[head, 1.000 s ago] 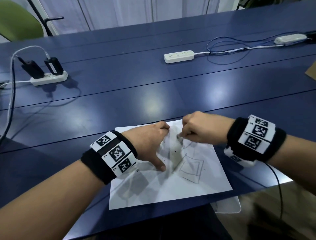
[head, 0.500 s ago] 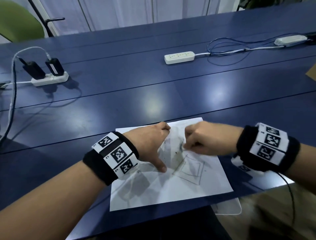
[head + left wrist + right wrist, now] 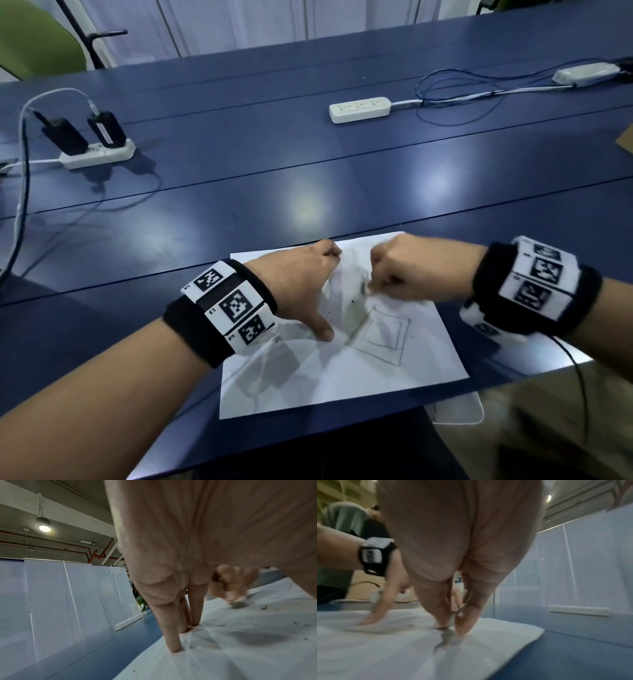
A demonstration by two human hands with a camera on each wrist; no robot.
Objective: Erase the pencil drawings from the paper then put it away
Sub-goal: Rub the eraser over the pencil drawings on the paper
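A white sheet of paper point(image 3: 342, 373) lies at the near edge of the blue table point(image 3: 239, 212), with a pencilled square point(image 3: 383, 334) on its right half. My left hand point(image 3: 301, 287) presses the sheet flat with straight fingers point(image 3: 173, 639) and spread thumb. My right hand point(image 3: 400, 274) pinches a small white eraser point(image 3: 449, 620) and holds it against the paper just above the square. Dark eraser crumbs point(image 3: 264, 607) lie scattered on the sheet. The right hand is motion-blurred.
Two white power strips sit on the table: one point(image 3: 97, 156) with two black adapters at the far left, one point(image 3: 359, 109) at the far middle with blue cables. A white block point(image 3: 585, 73) lies far right. A white object point(image 3: 459, 409) shows below the table's near edge.
My right hand has slid back and forth over the paper above the square, nearer and then away again. The left hand has kept still on the sheet.
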